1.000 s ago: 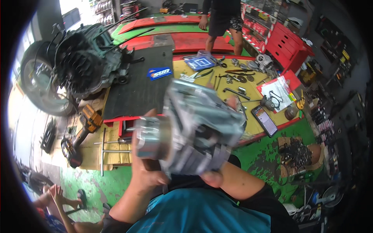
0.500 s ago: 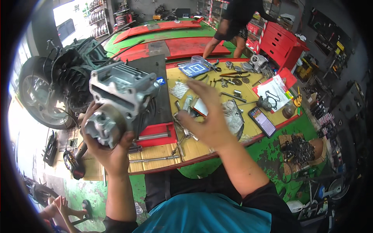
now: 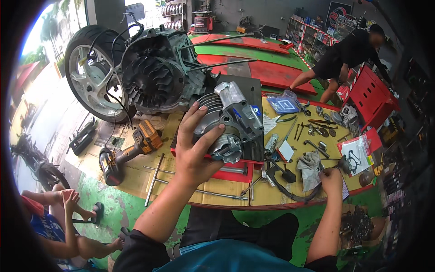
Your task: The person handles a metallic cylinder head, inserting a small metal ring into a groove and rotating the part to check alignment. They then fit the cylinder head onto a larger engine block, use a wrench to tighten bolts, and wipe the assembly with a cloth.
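My left hand (image 3: 190, 145) grips a finned silver engine cylinder (image 3: 213, 119), its fingers spread round the fins and its thumb beneath. A piston (image 3: 228, 147) pokes out of the cylinder's near end. This assembly is held up above the bench, in front of a large engine. At the right, my right hand (image 3: 332, 179) has its fingers closed at the edge of a crumpled whitish rag (image 3: 309, 170). Part of the rag lies over a black curved hose-like piece (image 3: 290, 196). The fingertips are partly hidden against the cloth.
An engine with a fan (image 3: 152, 84) and wheel (image 3: 90, 77) stands at the far left. A yellow-black cordless impact driver (image 3: 142, 140) and a T-handle wrench (image 3: 155, 179) lie on the bench (image 3: 217, 199). Gasket papers (image 3: 355, 154) lie right. One person bends beyond; another sits lower left.
The view has swung left. My left hand has turned the cylinder and piston round. My right hand has gone from open in the air down to the rag on the bench.
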A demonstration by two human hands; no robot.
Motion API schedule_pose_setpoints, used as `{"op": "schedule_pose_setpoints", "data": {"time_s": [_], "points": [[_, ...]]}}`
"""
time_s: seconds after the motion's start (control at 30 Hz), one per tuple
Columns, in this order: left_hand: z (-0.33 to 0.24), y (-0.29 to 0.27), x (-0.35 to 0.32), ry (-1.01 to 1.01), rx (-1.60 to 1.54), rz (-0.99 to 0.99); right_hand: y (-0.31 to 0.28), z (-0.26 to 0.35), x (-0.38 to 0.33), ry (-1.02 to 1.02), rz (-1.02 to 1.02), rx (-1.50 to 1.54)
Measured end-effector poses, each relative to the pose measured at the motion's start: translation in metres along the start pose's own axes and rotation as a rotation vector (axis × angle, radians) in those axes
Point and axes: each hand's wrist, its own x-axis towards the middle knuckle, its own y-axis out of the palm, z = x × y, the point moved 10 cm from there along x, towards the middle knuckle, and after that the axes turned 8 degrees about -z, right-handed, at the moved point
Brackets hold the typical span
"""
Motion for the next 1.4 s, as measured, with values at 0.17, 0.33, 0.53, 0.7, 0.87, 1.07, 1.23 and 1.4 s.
{"op": "schedule_pose_setpoints", "data": {"time_s": [0.17, 0.33, 0.53, 0.7, 0.87, 1.07, 1.23, 1.4], "points": [[0.003, 0.005, -0.001, 0.042, -0.001, 0.030, -0.009, -0.034, 0.007, 0.062, -0.135, 0.280], [-0.006, 0.010, 0.000, 0.110, 0.068, 0.137, -0.050, 0.008, -0.010, 0.154, -0.327, 1.036], [-0.006, 0.017, 0.007, 0.115, 0.012, 0.225, -0.070, 0.157, -0.051, -0.127, -0.154, 1.668], [-0.004, 0.019, 0.007, 0.093, -0.020, 0.299, -0.040, 0.249, -0.064, -0.249, 0.174, 1.915], [-0.012, 0.026, 0.014, 0.132, -0.033, 0.387, -0.035, 0.286, -0.073, -0.386, 0.092, 1.850], [-0.011, 0.029, 0.012, 0.160, -0.068, 0.376, -0.036, 0.290, -0.088, -0.676, -0.161, 1.740], [-0.006, 0.026, 0.008, 0.127, -0.117, 0.346, -0.029, 0.293, -0.101, -0.798, -0.262, 1.527], [0.000, 0.022, 0.003, 0.083, -0.158, 0.305, -0.033, 0.298, -0.111, -0.884, -0.376, 1.400]]}}
